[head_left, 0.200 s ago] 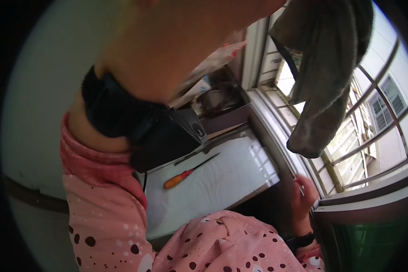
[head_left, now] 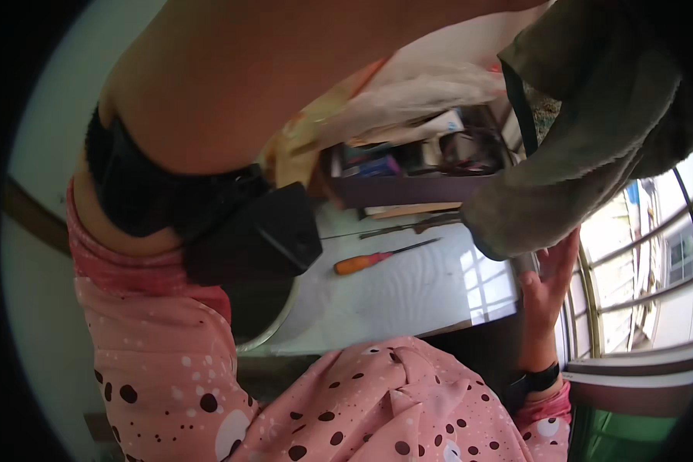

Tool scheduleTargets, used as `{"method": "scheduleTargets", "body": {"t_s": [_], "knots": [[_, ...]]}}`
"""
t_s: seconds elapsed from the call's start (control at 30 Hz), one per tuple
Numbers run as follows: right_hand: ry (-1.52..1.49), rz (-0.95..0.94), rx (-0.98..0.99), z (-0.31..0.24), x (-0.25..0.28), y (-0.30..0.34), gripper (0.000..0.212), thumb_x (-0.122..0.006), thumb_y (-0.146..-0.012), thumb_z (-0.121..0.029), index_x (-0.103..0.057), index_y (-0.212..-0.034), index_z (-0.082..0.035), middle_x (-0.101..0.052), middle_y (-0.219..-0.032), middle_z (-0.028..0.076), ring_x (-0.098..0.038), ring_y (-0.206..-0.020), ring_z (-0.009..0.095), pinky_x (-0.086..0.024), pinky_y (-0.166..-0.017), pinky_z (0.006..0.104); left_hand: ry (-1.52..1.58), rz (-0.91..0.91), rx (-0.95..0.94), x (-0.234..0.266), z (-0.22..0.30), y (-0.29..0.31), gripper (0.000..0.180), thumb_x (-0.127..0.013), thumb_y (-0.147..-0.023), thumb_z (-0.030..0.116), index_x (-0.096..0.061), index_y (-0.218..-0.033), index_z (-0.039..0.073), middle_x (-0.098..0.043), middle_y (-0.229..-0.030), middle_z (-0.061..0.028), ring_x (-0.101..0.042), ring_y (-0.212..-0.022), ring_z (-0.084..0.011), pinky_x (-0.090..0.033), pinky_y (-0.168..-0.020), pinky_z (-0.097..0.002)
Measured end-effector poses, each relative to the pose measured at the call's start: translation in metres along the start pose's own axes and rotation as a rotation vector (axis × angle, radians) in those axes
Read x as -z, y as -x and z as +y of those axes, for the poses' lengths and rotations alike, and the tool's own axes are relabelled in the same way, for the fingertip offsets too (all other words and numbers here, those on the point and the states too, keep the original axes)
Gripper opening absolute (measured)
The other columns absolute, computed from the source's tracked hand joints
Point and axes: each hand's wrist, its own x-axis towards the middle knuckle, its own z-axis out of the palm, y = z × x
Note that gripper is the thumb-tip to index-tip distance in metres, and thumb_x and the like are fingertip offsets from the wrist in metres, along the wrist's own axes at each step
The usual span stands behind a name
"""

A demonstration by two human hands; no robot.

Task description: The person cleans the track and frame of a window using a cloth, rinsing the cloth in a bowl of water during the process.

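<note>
My left forearm, with a black strap and a black box-like device (head_left: pixel 262 239) on it, stretches across the top; its hand is out of view beyond the upper edge. A grey-green fuzzy cloth (head_left: pixel 585 169) hangs at the upper right, near where that arm leads. Just under the cloth's lower end is my right hand (head_left: pixel 548 289), raised, thumb and fingers apart; some fingertips are hidden by the cloth. A black band circles that wrist. On the white glossy tabletop (head_left: pixel 393 292) lies a screwdriver (head_left: pixel 362 263) with an orange and red handle.
A purple-brown open box (head_left: pixel 416 189) of mixed small items stands at the back of the table. Clear plastic wrapping (head_left: pixel 439 85) lies behind it. To the right is a window with curved metal bars (head_left: pixel 631 302). Something green (head_left: pixel 631 435) sits at the lower right.
My right hand has risen from the window ledge toward the cloth's lower end, its fingers opening. The view has turned to the right, showing more of the box.
</note>
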Motion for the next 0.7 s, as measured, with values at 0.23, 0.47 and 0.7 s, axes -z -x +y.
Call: {"method": "scheduleTargets", "body": {"t_s": [0.23, 0.47, 0.7], "knots": [[-0.215, -0.413, -0.211, -0.016, -0.162, -0.037, 0.031, -0.057, -0.08, -0.005, -0.054, -0.109, 0.005, -0.061, -0.103, 0.006, -0.053, -0.094, 0.011, -0.041, -0.084, 0.0245, -0.299, 0.315, 0.061, 0.084, 0.041, 0.102, 0.015, -0.057, -0.083, 0.017, -0.061, -0.09, 0.004, -0.061, -0.078, -0.0021, -0.06, -0.069, -0.0155, -0.049, -0.067, -0.0299], [0.297, -0.927, -0.005, 0.0, -0.266, -0.024, 0.036, -0.065, -0.079, -0.029, -0.061, -0.095, 0.003, -0.063, -0.078, 0.02, -0.063, -0.077, 0.031, -0.048, -0.071, 0.0357, -0.688, 0.828, 0.282, 0.127, 0.093, 0.242, 0.018, -0.057, -0.084, 0.022, -0.063, -0.089, 0.005, -0.061, -0.077, -0.0002, -0.058, -0.067, -0.0136, -0.048, -0.061, -0.0282], [0.505, -0.817, 0.224, 0.019, -0.324, -0.016, 0.022, -0.06, -0.077, -0.022, -0.058, -0.09, -0.005, -0.061, -0.084, 0.018, -0.059, -0.08, 0.036, -0.047, -0.068, 0.0438, -0.503, 1.35, 0.733, 0.17, 0.061, 0.384, 0.041, -0.057, -0.084, 0.039, -0.062, -0.084, -0.002, -0.06, -0.075, -0.0068, -0.058, -0.068, -0.0146, -0.047, -0.06, -0.0302]]}}
